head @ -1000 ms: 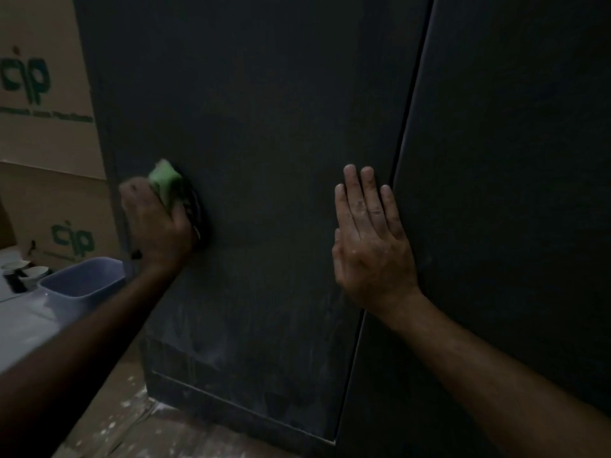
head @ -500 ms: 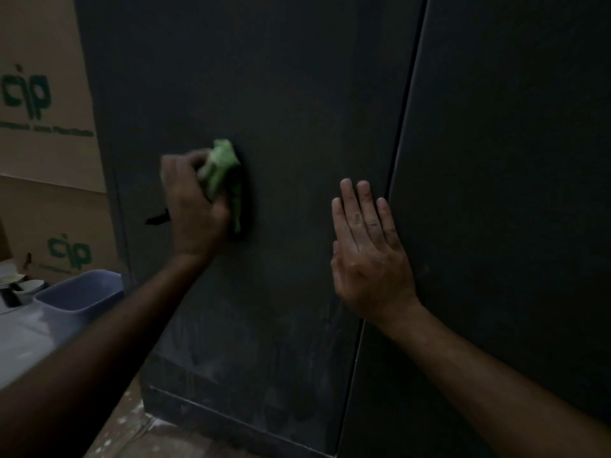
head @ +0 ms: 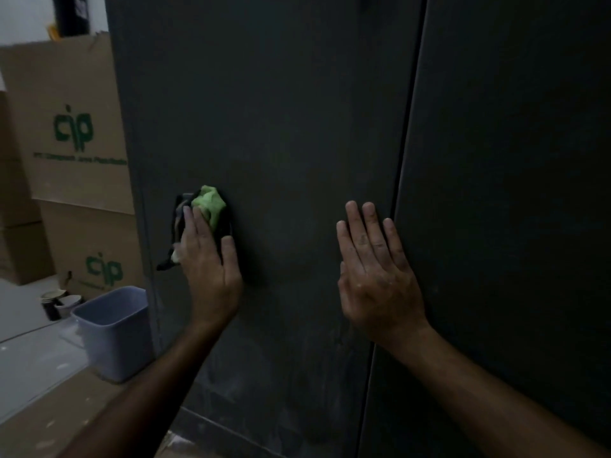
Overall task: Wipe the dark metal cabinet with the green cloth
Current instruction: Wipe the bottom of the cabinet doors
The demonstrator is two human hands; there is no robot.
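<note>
Left hand: our left hand [head: 208,262] presses the crumpled green cloth [head: 209,203] on the dark metal cabinet [head: 291,120], fingers nearly straight.
Right hand: our right hand [head: 375,269] lies released, flat on the door.
Cloth: at 9 o'clock from the right hand.

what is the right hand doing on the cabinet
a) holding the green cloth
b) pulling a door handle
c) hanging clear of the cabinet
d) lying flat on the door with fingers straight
d: the right hand lies flat against the dark metal cabinet beside the door seam, fingers straight and holding nothing, while the left hand presses the green cloth to the door.
</note>
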